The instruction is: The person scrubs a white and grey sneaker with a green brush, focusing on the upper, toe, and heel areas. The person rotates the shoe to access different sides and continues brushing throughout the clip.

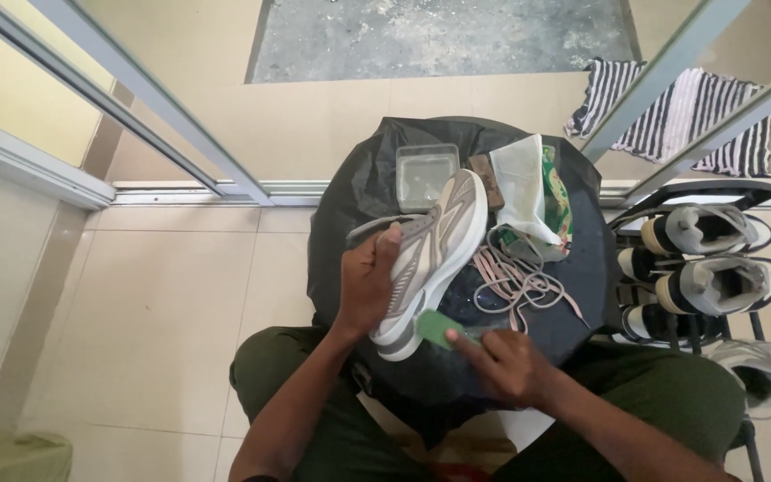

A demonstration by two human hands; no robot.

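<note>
Beige tiled floor (162,286) at left, crossed far off by a grey sliding-door track (180,192). Nearer the middle, left hand (366,284) wrapped round the near half of a grey and white sneaker (430,259), thumb up over the shoe's edge, fingers curled shut behind the upper, so firmly gripping. Sneaker tilted on its side, toe pointing far, heel near, resting against a round table covered in black plastic (350,205) that sits between green-trousered knees. Just right of the heel, a green brush or sponge (437,328) pressed to the sole's near end, pinched under the closed fingers of the right hand (506,364); palm side hidden, so exact grip on it hard to tell, though fingers clearly folded down over it. Beyond the toe, a clear square plastic container (426,171) at the table's far edge, with a small brown block (488,181) just beside it. Right of the shoe, loose pale pink laces (515,277) in a tangle on the black cover, and further off a white cloth (524,187) lying over something green and patterned (557,192). At far right, a black rack holding several grey and white shoes (716,259), and past the door frame a black and white striped mat (684,116) on the floor.
</note>
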